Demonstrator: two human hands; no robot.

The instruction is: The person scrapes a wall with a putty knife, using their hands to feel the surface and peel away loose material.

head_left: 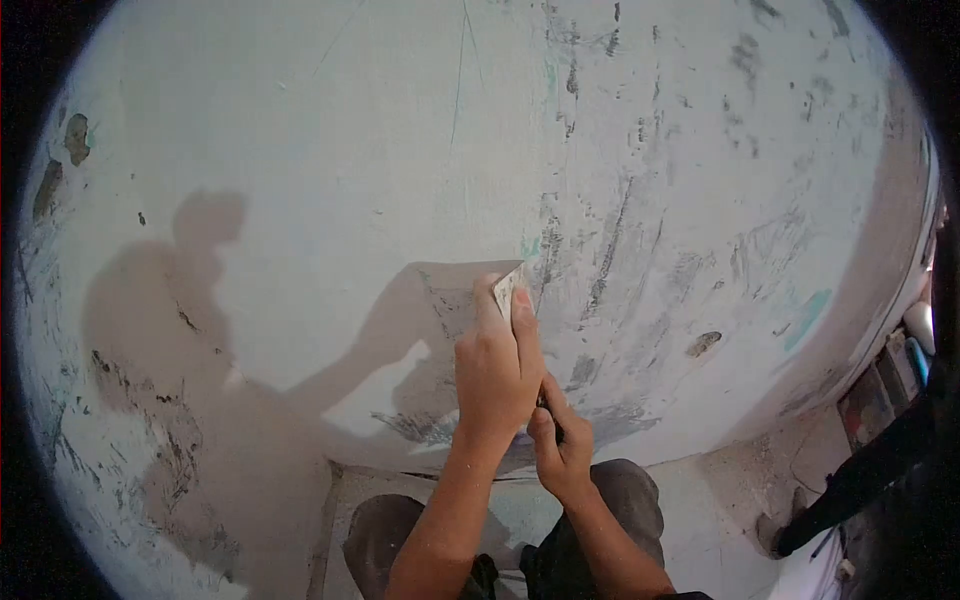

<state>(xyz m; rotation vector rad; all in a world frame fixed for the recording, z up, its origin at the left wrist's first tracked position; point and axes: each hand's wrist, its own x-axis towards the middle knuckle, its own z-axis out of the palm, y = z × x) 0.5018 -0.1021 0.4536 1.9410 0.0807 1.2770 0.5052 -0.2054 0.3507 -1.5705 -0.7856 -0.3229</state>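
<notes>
A scraper with a thin, pale, smeared blade is held up against the whitish wall, its edge at a dark-marked patch. My left hand presses round the blade, fingers on both of its faces. Lower and to the right, my right hand is closed round the dark handle, which shows only in part between the hands. Dark streaks and bits of green mark the wall right of the blade. The shadow of a head and arms falls on the wall at the left.
My bent knees are below the hands, near the wall's foot. At the lower right a person's dark-clothed leg and shoe stand on the dusty floor. Several items lie behind that leg. The wall has a chipped hole.
</notes>
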